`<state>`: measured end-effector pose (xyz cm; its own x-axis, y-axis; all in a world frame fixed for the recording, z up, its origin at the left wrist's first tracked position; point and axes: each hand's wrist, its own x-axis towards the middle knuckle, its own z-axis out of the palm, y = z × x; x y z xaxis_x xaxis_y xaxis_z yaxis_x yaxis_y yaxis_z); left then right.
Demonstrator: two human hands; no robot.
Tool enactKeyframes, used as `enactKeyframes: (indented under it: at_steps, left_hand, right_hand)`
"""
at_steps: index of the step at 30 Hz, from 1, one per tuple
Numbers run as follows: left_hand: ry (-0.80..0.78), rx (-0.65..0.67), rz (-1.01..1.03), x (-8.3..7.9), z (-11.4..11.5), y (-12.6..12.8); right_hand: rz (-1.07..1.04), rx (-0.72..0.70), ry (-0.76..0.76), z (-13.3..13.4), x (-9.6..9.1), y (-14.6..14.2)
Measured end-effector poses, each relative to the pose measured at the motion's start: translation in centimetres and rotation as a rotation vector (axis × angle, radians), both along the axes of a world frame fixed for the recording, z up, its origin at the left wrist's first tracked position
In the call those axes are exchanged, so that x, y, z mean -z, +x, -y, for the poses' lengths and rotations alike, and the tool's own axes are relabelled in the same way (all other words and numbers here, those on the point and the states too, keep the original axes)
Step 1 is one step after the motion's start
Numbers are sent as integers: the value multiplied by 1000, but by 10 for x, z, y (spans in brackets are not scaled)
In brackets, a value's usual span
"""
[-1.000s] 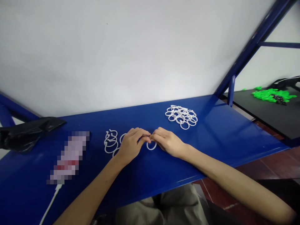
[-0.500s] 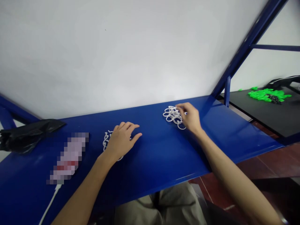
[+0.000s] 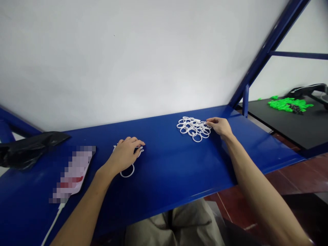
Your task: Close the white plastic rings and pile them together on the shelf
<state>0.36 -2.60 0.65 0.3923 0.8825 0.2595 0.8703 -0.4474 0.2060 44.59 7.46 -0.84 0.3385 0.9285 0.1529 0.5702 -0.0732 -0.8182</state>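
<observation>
A loose pile of white plastic rings lies on the blue shelf. My right hand reaches its right edge, fingertips pinched on one ring of the pile. My left hand rests palm down over a smaller group of joined white rings, fingers curled on them; one ring shows below the hand.
A blurred flat object with a white cable lies at the left. A black plastic bag sits at the far left. A black table with green pieces stands to the right, past a blue post.
Both hands were together at the middle on one ring. My right hand then went out to the ring pile; my left hand slid left onto the joined rings.
</observation>
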Motion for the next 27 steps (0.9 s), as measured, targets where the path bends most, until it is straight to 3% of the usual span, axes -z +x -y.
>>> enactKeyframes:
  at_steps: [8, 12, 15, 18, 20, 23, 27]
  left_hand:
    - [99, -54, 56, 5, -4, 9]
    - [164, -48, 150, -2, 3, 24]
    - [146, -65, 269, -7, 11, 38]
    - [78, -10, 412, -9, 18, 51]
    - [40, 28, 488, -9, 21, 57]
    - [-19, 53, 572, -10, 25, 63]
    - [-106, 90, 648, -13, 28, 69]
  right_hand:
    - [97, 124, 81, 4, -13, -9]
    - [263, 95, 426, 19, -21, -39]
    - [314, -194, 599, 42, -25, -78]
    - [278, -684, 526, 68, -24, -117]
    - [309, -884, 462, 80, -21, -136]
    - [360, -1007, 437, 91, -14, -151]
    - [337, -1021, 466, 93, -7, -155]
